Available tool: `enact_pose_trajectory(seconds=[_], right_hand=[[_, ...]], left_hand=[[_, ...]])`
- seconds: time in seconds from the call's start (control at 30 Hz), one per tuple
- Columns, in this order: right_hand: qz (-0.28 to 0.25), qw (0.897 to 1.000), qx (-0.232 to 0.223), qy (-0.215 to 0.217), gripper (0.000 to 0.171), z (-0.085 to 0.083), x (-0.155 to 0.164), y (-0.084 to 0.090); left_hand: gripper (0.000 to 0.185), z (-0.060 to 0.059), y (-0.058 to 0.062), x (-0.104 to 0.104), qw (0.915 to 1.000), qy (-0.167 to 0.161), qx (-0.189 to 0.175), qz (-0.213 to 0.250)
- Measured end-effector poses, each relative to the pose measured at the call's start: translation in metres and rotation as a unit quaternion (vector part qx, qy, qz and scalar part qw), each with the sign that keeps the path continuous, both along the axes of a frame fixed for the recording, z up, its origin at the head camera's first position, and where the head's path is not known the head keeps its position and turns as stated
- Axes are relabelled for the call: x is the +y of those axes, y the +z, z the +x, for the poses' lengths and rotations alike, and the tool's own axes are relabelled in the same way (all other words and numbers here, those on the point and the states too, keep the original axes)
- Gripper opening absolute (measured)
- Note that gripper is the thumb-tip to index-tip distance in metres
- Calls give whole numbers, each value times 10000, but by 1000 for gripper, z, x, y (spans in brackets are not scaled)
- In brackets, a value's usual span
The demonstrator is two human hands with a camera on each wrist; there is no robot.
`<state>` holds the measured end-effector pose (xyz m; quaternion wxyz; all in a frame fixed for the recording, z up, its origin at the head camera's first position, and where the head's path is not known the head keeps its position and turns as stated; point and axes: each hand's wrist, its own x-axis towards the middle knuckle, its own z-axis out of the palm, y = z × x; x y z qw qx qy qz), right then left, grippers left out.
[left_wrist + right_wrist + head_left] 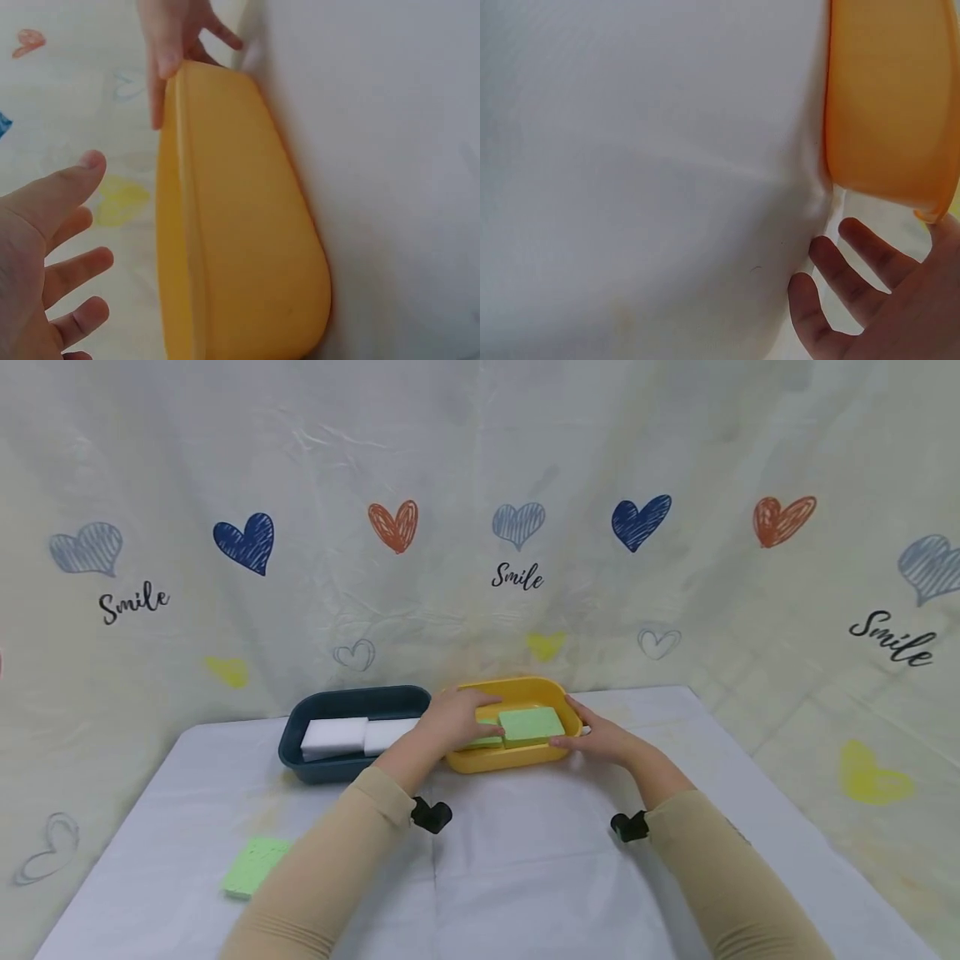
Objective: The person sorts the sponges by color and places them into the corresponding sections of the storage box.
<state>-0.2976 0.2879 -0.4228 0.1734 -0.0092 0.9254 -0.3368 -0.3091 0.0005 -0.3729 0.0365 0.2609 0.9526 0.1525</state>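
Observation:
A yellow tray (512, 760) stands toward the back of the table with two light green sponge-like blocks (532, 727) in it. My left hand (453, 718) is over the tray's left end, its fingers spread and nothing between them; it partly covers the left green block (483, 742). At the opposite end, my right hand (600, 739) holds the tray by its rim, thumb at the front side and index finger toward the back corner. Its other fingers (847, 277) stretch out loosely beside the tray.
A dark blue tray (330, 772) with white blocks (333, 737) stands just left of the yellow one, partly behind the left hand. Another green block (255, 864) lies on the white-covered table (525, 877) at front left, beside the left sleeve. A heart-printed sheet (450, 610) hangs behind.

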Motion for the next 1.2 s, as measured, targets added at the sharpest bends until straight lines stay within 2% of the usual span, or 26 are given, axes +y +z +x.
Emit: enact_pose_trajectory(seconds=[0.23, 0.53, 0.67, 0.83, 0.9, 1.2], right_hand=[[-86, 9999, -6, 51, 109, 0, -2, 0], [4, 9999, 25, 102, 110, -1, -2, 0], [80, 9999, 92, 99, 110, -1, 4, 0], [72, 9999, 47, 67, 112, -2, 8, -1], [58, 9999, 48, 85, 112, -2, 7, -2], [76, 9998, 87, 151, 112, -3, 1, -2]], left_hand=[[63, 20, 2, -38, 9998, 82, -113, 147], [61, 54, 0, -109, 9988, 382, -147, 260], [60, 68, -1, -137, 9988, 390, 27, 309], [57, 89, -7, -172, 9987, 302, 332, 240], [56, 97, -10, -188, 9988, 271, 327, 236], [54, 131, -21, -252, 9986, 501, 136, 120]])
